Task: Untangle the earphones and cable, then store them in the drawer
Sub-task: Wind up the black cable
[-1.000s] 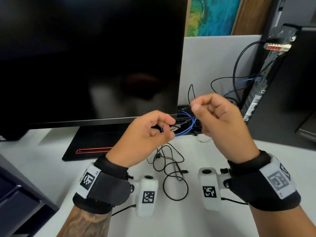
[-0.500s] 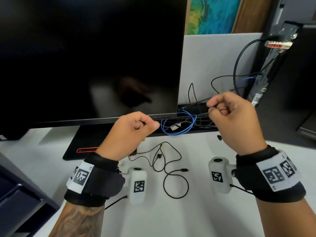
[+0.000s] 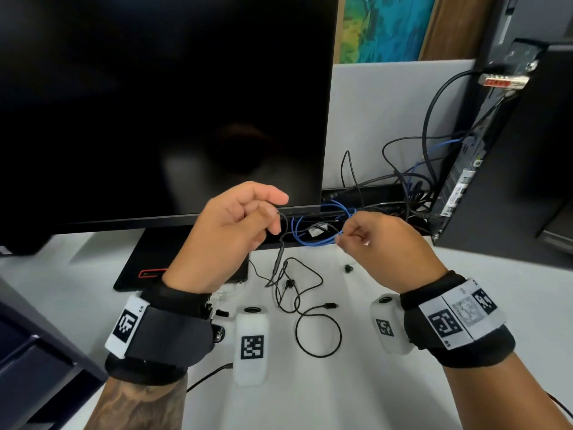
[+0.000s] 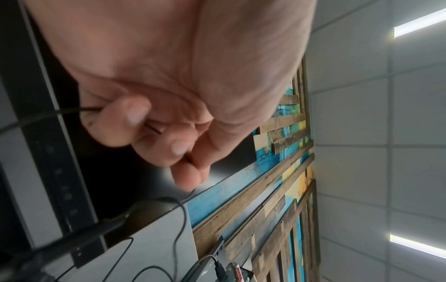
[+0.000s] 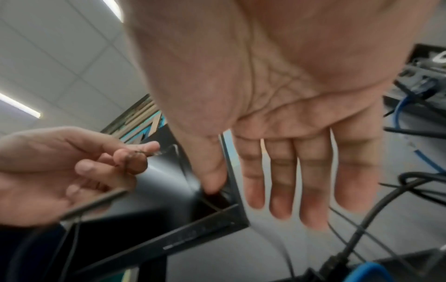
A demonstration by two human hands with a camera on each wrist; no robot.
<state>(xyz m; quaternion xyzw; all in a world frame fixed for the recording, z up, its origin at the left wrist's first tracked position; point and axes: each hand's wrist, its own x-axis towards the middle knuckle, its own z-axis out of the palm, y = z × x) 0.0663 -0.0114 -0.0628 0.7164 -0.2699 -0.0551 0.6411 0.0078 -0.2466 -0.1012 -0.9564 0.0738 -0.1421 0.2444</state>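
My left hand is raised in front of the monitor's lower edge and pinches the thin black earphone wire between thumb and curled fingers. From the pinch the wire hangs down through its inline remote to a loose tangle on the white desk. A black cable loop with a small plug lies in the same tangle. One black earbud lies apart to the right. My right hand hovers beside the left; in the right wrist view its fingers are straight and hold nothing.
A large dark monitor with its black base stands behind the hands. Blue and black cables run to a computer tower at the right. A dark drawer unit sits at the lower left.
My right hand has come down and left toward the left hand, and its fingers have straightened. My left hand has risen with the earphone wire in its pinch.
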